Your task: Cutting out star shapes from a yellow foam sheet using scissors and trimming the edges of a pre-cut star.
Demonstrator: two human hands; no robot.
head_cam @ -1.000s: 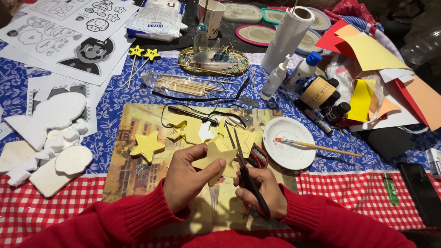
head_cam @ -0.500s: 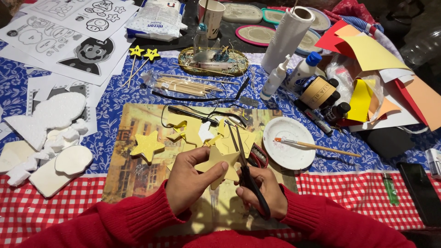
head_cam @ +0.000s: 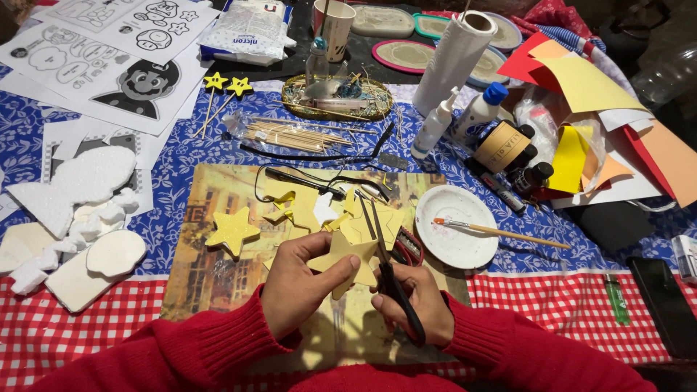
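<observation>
A: From the head camera, we see our left hand [head_cam: 294, 287] pinching a pale yellow foam star piece [head_cam: 347, 263] between thumb and fingers, held just above the picture-printed placemat [head_cam: 210, 276]

B: And our right hand [head_cam: 410, 305] is closed round the black-handled scissors [head_cam: 388, 272], fingers through the loops, blades parted and pointing away from us, right against the star's right edge

A: So the star sits between both hands, low in the middle of the view. Beside it on the mat lies a finished glittery yellow star [head_cam: 231, 232], well apart from the one we hold, and more yellow foam offcuts [head_cam: 290, 199] lie further up the mat

B: To the right of the scissors we see a white round plate [head_cam: 457, 243] with a thin wooden-handled paintbrush [head_cam: 497, 232] laid across it. Further back stands a white paper towel roll [head_cam: 454, 62], and near it a white glue bottle with a blue cap [head_cam: 479, 116]

A: On the left, white foam shapes [head_cam: 72, 210] lie on the blue flowered cloth [head_cam: 181, 152], clear of our hands
</observation>
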